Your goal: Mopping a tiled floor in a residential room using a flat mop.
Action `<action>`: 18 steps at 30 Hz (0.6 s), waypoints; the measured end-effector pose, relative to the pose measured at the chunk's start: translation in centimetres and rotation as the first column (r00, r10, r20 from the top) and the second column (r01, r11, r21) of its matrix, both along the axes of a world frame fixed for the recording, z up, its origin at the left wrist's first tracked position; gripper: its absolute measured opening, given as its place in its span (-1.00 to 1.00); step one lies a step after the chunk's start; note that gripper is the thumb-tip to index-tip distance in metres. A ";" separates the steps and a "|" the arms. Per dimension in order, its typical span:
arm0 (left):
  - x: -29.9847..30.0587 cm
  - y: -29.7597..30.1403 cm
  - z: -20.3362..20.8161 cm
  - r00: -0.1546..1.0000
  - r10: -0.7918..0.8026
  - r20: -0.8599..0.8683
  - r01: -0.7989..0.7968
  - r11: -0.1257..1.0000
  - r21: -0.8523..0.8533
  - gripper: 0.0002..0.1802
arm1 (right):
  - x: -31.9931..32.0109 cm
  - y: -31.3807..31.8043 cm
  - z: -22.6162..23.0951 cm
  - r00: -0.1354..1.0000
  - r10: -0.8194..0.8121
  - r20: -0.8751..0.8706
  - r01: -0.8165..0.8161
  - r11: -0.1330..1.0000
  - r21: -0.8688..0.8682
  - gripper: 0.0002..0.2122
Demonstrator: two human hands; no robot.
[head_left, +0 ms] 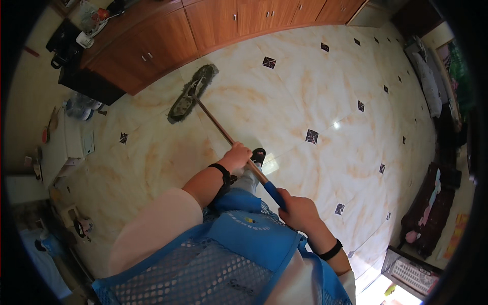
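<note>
A flat mop (181, 107) with a dark green-grey fringed head rests on the tiled floor, ahead and to the left of me. Its copper-coloured pole (216, 123) runs back toward my body and ends in a blue grip (275, 194). Partway down the pole, my left hand (237, 157) is wrapped round the metal. My right hand (300, 211) closes round the blue grip near the top end. Both wrists wear black bands.
Wooden cabinets (213, 25) line the far side, close beyond the mop head. A white cabinet (63, 145) stands on the left. Along the right are a dark brown covered seat (428, 213) and a grey cushioned seat (426, 81). My shoe (259, 155) is beside the pole.
</note>
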State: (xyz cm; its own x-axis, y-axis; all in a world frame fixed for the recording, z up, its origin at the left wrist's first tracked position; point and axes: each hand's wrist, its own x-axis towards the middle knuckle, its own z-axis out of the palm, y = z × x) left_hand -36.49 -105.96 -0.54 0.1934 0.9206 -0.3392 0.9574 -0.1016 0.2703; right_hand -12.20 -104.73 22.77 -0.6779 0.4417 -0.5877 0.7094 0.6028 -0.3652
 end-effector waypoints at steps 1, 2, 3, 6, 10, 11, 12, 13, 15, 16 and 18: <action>0.5 -0.6 0.4 0.997 -0.033 0.063 0.030 0.998 0.049 -0.84 | 0.5 -0.5 0.7 1.000 0.008 -0.003 -0.008 1.000 0.011 -0.52; 1.0 -1.1 0.9 0.990 -0.070 0.122 0.058 0.993 0.099 -0.83 | 0.9 -0.9 1.4 1.000 -0.001 0.011 0.001 1.000 0.021 -0.52; 1.9 -1.2 1.9 0.990 -0.070 0.121 0.057 0.992 0.111 -0.83 | 1.6 -1.3 2.4 0.999 -0.015 0.028 0.014 0.999 0.032 -0.53; 4.0 -1.3 4.6 0.983 -0.150 0.109 0.157 0.986 -0.053 -0.77 | 3.2 -2.6 4.7 0.999 -0.032 0.038 0.029 0.996 0.080 -0.54; 6.2 -2.1 6.6 0.975 -0.117 0.190 0.146 0.978 -0.148 -0.76 | 5.3 -4.2 7.3 0.998 -0.053 0.044 0.046 0.989 0.144 -0.56; 6.6 -2.1 6.7 0.956 -0.103 0.273 0.160 0.968 -0.195 -0.74 | 5.9 -4.5 7.9 0.998 -0.048 0.040 0.042 0.989 0.141 -0.56; 7.0 -2.1 6.8 0.930 -0.088 0.358 0.182 0.955 -0.236 -0.73 | 6.4 -4.9 8.6 0.997 -0.074 0.035 0.067 0.983 0.168 -0.57; 7.4 -2.4 6.7 0.930 -0.085 0.358 0.179 0.955 -0.237 -0.73 | 6.8 -5.3 8.9 0.995 -0.097 0.030 0.090 0.977 0.194 -0.58; 8.2 -2.8 6.3 0.903 -0.230 0.364 0.309 0.935 -0.176 -0.68 | 7.8 -6.5 8.9 0.992 -0.122 -0.019 0.123 0.971 0.204 -0.59; 8.5 -2.5 10.9 0.917 -0.038 0.397 0.219 0.880 -0.422 -0.66 | 8.7 -7.1 8.8 0.984 -0.166 -0.069 0.177 0.961 0.214 -0.60; 8.8 -2.9 10.9 0.917 0.021 0.398 0.189 0.856 -0.482 -0.65 | 9.6 -8.1 7.6 0.970 -0.217 -0.110 0.236 0.951 0.200 -0.60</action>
State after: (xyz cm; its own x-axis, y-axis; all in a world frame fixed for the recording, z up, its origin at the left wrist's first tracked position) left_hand -27.67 -108.82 10.39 0.4707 0.6164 -0.6313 0.7642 0.0728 0.6409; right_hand -2.58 -112.87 30.37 -0.5892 0.6969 -0.4090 0.8079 0.4994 -0.3128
